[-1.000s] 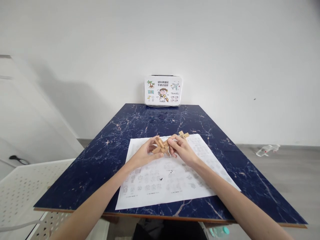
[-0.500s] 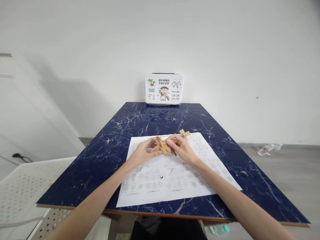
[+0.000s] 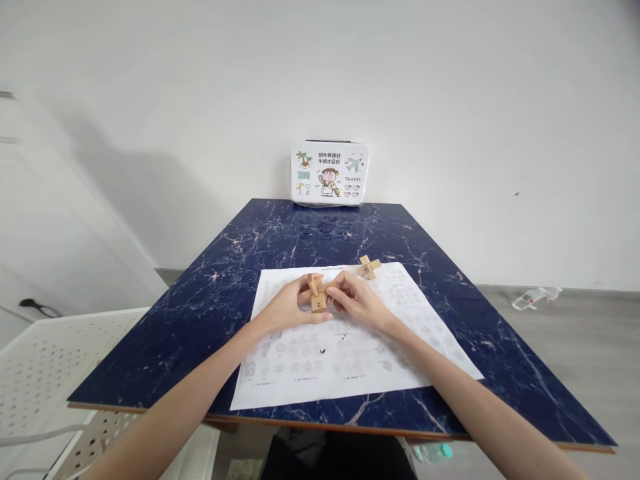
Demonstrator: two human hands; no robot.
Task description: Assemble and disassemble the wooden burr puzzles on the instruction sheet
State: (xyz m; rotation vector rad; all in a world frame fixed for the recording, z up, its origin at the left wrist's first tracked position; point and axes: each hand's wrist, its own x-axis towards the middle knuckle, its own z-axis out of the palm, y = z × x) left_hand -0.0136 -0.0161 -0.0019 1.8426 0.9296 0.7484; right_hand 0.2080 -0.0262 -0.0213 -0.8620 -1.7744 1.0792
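Observation:
Both my hands meet over a printed paper sheet on a dark blue marbled table. My left hand and my right hand are both closed around a small wooden interlocking puzzle piece, held just above the sheet. One block end marked with a dark character faces me. A second small wooden cross-shaped piece lies on the sheet's far edge, beyond my right hand and untouched.
A white carton with cartoon travel pictures stands at the table's far edge against the wall. A white perforated rack sits low on the left. A plastic bottle lies on the floor at right.
The wooden puzzle has been turned in my fingers, so its marked block now hangs more upright. Both hands stay together at the same spot; the view shifted slightly.

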